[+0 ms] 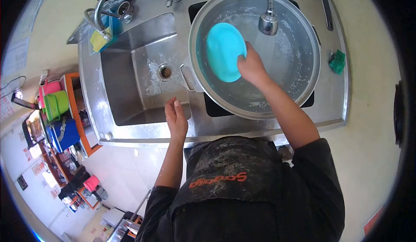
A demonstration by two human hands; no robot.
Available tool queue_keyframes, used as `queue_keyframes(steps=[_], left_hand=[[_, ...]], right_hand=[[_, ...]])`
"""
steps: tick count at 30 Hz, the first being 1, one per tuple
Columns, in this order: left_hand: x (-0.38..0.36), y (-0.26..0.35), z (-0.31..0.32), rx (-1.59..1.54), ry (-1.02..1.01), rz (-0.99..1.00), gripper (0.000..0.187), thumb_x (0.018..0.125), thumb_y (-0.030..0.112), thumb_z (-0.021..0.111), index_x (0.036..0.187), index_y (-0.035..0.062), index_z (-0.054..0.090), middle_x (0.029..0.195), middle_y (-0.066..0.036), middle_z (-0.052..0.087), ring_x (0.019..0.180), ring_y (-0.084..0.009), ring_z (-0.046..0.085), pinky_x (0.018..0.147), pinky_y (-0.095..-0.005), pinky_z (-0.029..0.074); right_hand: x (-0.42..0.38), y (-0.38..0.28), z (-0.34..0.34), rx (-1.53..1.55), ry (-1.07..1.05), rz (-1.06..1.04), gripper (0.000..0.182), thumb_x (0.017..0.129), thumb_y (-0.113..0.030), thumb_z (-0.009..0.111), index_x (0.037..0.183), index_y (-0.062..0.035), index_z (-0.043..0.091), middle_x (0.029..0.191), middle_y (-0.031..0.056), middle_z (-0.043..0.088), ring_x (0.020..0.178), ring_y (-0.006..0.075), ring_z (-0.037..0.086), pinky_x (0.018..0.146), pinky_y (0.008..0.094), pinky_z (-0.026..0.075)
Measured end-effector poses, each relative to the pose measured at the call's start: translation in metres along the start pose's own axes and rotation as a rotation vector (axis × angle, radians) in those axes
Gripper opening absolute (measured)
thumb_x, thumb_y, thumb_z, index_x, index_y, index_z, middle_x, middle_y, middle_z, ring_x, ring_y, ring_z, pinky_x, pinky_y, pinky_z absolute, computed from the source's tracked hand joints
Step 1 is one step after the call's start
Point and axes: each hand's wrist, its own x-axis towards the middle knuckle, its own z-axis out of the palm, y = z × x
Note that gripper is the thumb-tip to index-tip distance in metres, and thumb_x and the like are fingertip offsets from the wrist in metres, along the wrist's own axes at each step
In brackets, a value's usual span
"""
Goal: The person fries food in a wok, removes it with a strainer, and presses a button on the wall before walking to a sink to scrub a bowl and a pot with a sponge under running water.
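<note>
The turquoise bowl (223, 51) is over the left part of the wide metal pot (303, 55), within the circle of its rim as seen from above. The right hand (252, 68) grips the bowl at its right edge, fingers closed on it, with the thumb on the side facing the camera. Whether the bowl touches the inside of the pot, I cannot tell. White flecks dot the inner wall and bottom of the pot, and a metal spray head (268, 24) hangs over its far part

Left of the pot is the metal sink (125, 86), with a round drain (165, 72); the pot's left handle (186, 78) reaches toward it. The left hand (177, 118) is to the near left of the pot, over the sink's near right corner, its fingers open and holding nothing visible. Farther left of the pot, a yellow sponge (100, 39) sits at a blue container (113, 27). Right of the pot, a green scrubber (337, 62) lies on the metal surface (336, 103), and a black-handled utensil (326, 8) lies beyond it
</note>
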Motion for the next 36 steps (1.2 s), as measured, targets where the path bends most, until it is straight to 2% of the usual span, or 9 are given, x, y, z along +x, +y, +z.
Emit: queue_keyframes(steps=[4,8,11,14,22,25,28,35,36], left_hand=[[-0.003,-0.003,-0.005,0.068,-0.019,-0.007,0.042,0.107,0.033,0.051,0.131,-0.0016,0.052,0.106,-0.009,0.057,0.090,-0.0148,0.055,0.082,-0.0311,0.048],[-0.006,-0.014,-0.015,0.129,0.010,0.106,0.040,0.107,0.031,0.052,0.130,-0.0016,0.053,0.110,-0.011,0.058,0.090,-0.0156,0.056,0.081,-0.0311,0.048],[-0.015,-0.022,-0.024,0.162,0.067,0.130,0.039,0.106,0.030,0.053,0.129,-0.0014,0.054,0.112,-0.012,0.059,0.092,-0.0175,0.057,0.082,-0.0328,0.048],[-0.020,-0.025,-0.021,0.328,0.081,0.185,0.040,0.105,0.031,0.054,0.129,-0.0009,0.055,0.114,-0.015,0.059,0.097,-0.0239,0.059,0.087,-0.0389,0.047],[-0.011,-0.029,0.009,0.423,0.079,0.254,0.045,0.105,0.036,0.048,0.133,0.0004,0.052,0.117,-0.019,0.058,0.107,-0.0356,0.058,0.094,-0.0496,0.041],[0.000,-0.033,0.024,0.463,0.053,0.241,0.050,0.106,0.037,0.042,0.139,0.0009,0.046,0.121,-0.021,0.057,0.113,-0.0374,0.057,0.096,-0.0521,0.039],[0.001,-0.025,0.034,0.497,0.011,0.282,0.055,0.105,0.041,0.036,0.144,0.0020,0.042,0.125,-0.022,0.056,0.117,-0.0391,0.055,0.098,-0.0535,0.037],[0.001,-0.034,0.042,0.639,0.010,0.359,0.070,0.102,0.056,0.025,0.146,0.0040,0.040,0.127,-0.021,0.056,0.120,-0.0410,0.053,0.102,-0.0532,0.033],[0.001,-0.033,0.043,0.637,0.004,0.339,0.071,0.101,0.057,0.025,0.146,0.0042,0.040,0.127,-0.021,0.056,0.120,-0.0410,0.052,0.103,-0.0532,0.033]], right_hand=[[0.030,-0.001,0.051,-0.132,0.039,0.231,0.050,0.085,-0.007,0.052,0.135,0.0022,0.046,0.115,0.0319,0.066,0.107,0.0526,0.062,0.096,0.0550,0.049],[0.044,0.048,0.034,-0.113,0.159,0.136,0.058,0.086,-0.006,0.051,0.143,0.0003,0.042,0.118,0.0327,0.065,0.113,0.0520,0.060,0.097,0.0556,0.049],[-0.004,0.011,-0.002,-0.076,0.009,-0.038,0.047,0.087,-0.007,0.050,0.134,-0.0017,0.052,0.116,0.0327,0.064,0.112,0.0500,0.061,0.096,0.0530,0.049],[-0.030,-0.017,0.026,-0.327,-0.181,0.121,0.058,0.087,-0.006,0.050,0.144,-0.0001,0.042,0.115,0.0324,0.066,0.109,0.0497,0.062,0.095,0.0553,0.050],[-0.004,-0.024,0.030,-0.008,0.181,0.020,0.049,0.088,-0.004,0.050,0.135,0.0056,0.043,0.108,0.0346,0.066,0.107,0.0512,0.063,0.091,0.0570,0.050],[0.047,-0.037,0.065,-0.050,0.289,0.235,0.046,0.089,-0.004,0.050,0.134,0.0060,0.044,0.111,0.0356,0.065,0.109,0.0508,0.062,0.092,0.0565,0.049],[0.095,0.046,0.071,-0.020,0.598,0.312,0.042,0.089,-0.004,0.051,0.130,0.0061,0.049,0.114,0.0349,0.064,0.104,0.0514,0.065,0.091,0.0519,0.053],[0.065,0.012,0.068,-0.018,0.532,0.107,0.049,0.087,-0.004,0.052,0.134,0.0066,0.045,0.122,0.0296,0.063,0.109,0.0450,0.066,0.083,0.0456,0.060],[0.071,-0.014,0.072,0.071,0.521,0.215,0.051,0.088,-0.008,0.054,0.136,0.0066,0.042,0.118,0.0343,0.062,0.114,0.0469,0.061,0.100,0.0521,0.046]])
